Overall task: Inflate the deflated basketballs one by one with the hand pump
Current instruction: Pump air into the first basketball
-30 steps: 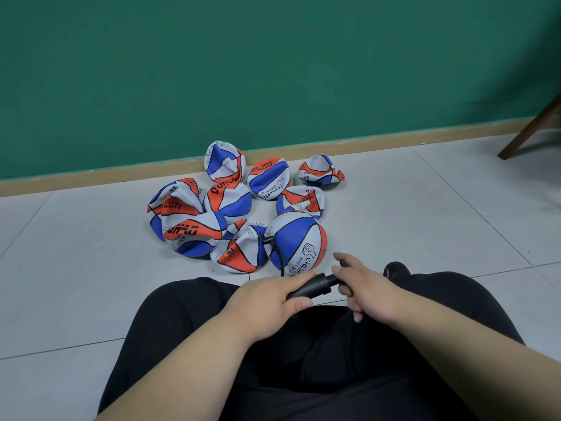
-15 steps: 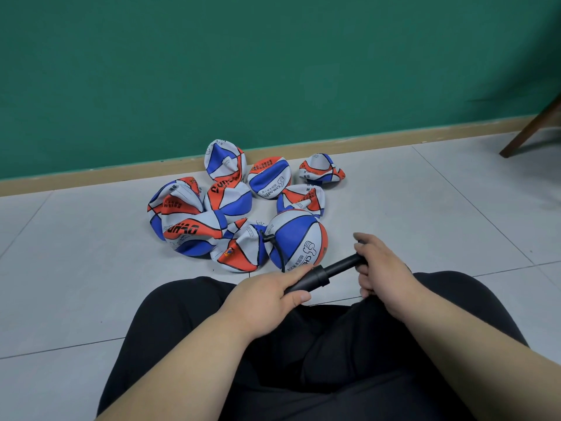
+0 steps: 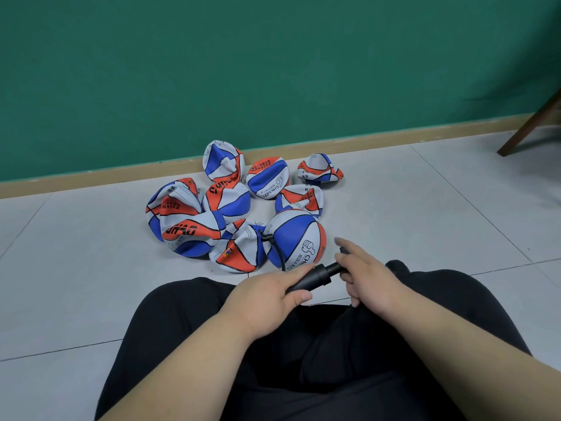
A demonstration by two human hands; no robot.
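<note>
Mid-pump on nearly round basketball, on floor just ahead of knees, hose attached. Gripping hand pump barrel with left hand, handle with right hand. Next, probably: steady strokes till firm.

Soft, even indoor light washes the pale tiled floor and green wall. Only faint shadows lie under the deflated basketballs. Wide-angle distortion bows the skirting towards the edges, and the right hand shows slight motion blur at its fingertips.
</note>
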